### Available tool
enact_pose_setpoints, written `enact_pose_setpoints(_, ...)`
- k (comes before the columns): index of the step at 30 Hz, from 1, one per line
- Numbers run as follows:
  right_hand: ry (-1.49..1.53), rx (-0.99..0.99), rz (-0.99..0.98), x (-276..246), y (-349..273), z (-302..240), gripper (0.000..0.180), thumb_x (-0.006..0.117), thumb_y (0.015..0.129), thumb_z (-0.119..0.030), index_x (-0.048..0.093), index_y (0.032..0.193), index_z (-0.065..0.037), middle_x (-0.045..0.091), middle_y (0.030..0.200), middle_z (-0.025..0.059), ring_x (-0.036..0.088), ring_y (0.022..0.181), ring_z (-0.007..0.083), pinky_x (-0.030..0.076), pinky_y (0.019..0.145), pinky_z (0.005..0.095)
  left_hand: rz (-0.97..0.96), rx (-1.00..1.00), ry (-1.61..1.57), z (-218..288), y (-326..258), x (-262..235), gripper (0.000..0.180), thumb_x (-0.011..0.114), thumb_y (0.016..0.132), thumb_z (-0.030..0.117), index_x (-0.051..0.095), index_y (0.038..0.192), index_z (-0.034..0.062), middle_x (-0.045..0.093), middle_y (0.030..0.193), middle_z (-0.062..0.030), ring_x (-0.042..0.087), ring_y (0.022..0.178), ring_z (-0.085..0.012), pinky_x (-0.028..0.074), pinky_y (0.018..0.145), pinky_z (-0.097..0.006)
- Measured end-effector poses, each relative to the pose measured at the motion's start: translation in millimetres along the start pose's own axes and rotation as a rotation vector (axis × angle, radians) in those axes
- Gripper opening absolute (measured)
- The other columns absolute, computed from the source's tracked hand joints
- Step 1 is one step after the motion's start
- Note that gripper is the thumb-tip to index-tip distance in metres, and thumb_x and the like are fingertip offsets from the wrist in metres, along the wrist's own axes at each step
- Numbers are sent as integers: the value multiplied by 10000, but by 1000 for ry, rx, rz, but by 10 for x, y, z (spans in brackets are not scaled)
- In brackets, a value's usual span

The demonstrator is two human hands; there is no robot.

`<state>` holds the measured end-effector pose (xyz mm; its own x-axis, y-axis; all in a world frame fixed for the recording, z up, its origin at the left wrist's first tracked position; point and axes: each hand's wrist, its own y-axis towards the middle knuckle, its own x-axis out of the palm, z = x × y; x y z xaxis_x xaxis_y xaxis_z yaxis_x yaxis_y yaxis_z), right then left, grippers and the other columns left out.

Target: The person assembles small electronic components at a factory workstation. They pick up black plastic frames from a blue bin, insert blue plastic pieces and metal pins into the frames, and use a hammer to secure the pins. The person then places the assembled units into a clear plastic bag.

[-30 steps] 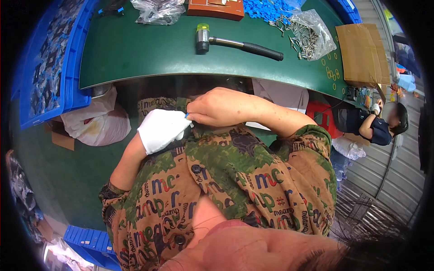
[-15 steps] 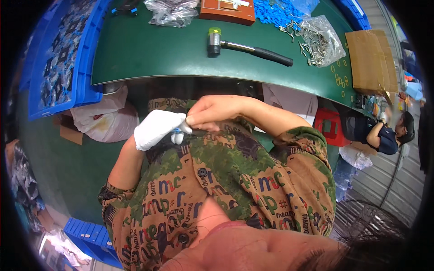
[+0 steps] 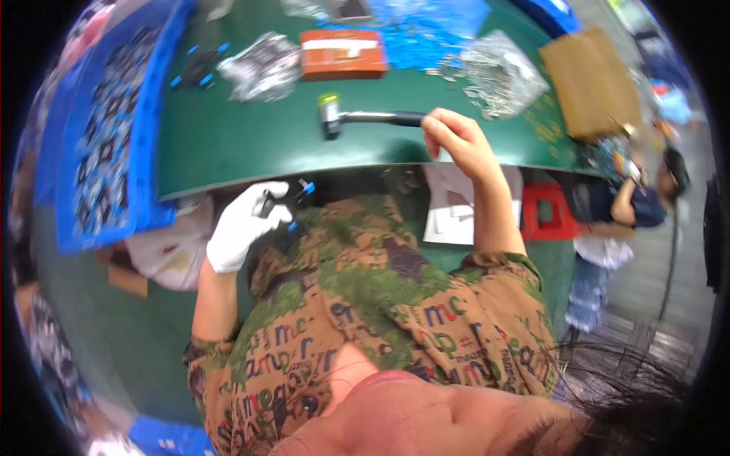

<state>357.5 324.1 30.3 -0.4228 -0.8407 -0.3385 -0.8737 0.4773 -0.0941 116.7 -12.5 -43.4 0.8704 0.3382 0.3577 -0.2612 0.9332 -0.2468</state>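
Note:
My left hand (image 3: 255,220), in a white glove, pinches a small black clip-like part with blue ends (image 3: 303,190) above my lap, just off the table's near edge. Most of this part is dark and blurred. My bare right hand (image 3: 462,144) is over the end of a mallet's black handle, its fingers curled down around it. The mallet (image 3: 380,117) lies on the green table with its head, black at one end and yellow-green at the other, pointing left. The hand hides the end of the grip.
Beyond the mallet are a red-orange box (image 3: 342,64), a clear plastic bag (image 3: 262,64), blue parts (image 3: 422,38) and a bag of metal pins (image 3: 506,72). A blue crate (image 3: 144,175) of parts stands left, a cardboard box (image 3: 593,83) right. Another person (image 3: 646,197) works at far right.
My hands were together at my lap. The right has moved out to the mallet's handle; the left has stayed low with the black and blue part. The view has shifted.

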Motion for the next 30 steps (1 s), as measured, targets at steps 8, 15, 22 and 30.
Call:
enact_pose_setpoints(8, -885, -94, 459, -858, 160, 572, 298, 631, 1014, -299, 733, 1186, -79, 744, 1007, 63, 704, 887, 239, 543, 808, 370, 121, 102, 417, -101, 368, 557, 296, 509, 1071, 101, 643, 1301, -28, 650, 890, -5, 579, 783, -78, 480, 753, -244)
enact_pose_setpoints(15, -1158, 22, 388, -873, 540, 621, 232, 608, 991, -295, 768, 1097, -166, 723, 1058, 73, 702, 1008, 320, 529, 841, 475, 190, 153, 168, -220, 350, 728, 373, 474, 1069, 82, 545, 1417, -29, 635, 925, -33, 588, 867, -102, 482, 839, -264)
enact_pose_setpoints(22, -1219, -40, 351, -819, 541, 654, 210, 637, 971, -266, 776, 1089, -163, 707, 1045, 63, 689, 1026, 310, 499, 861, 480, 196, 145, -15, -315, 397, 622, 430, 464, 1065, 86, 477, 1470, -56, 629, 921, -51, 605, 886, -128, 489, 871, -280)
enact_pose_setpoints(30, -1094, -184, 281, -855, 603, 749, 166, 661, 945, -201, 755, 1054, -117, 661, 1027, 116, 678, 993, 332, 556, 863, 453, 110, 87, 22, -365, 439, 688, 455, 467, 1062, 69, 448, 1494, -70, 626, 904, -51, 614, 868, -134, 497, 860, -287)
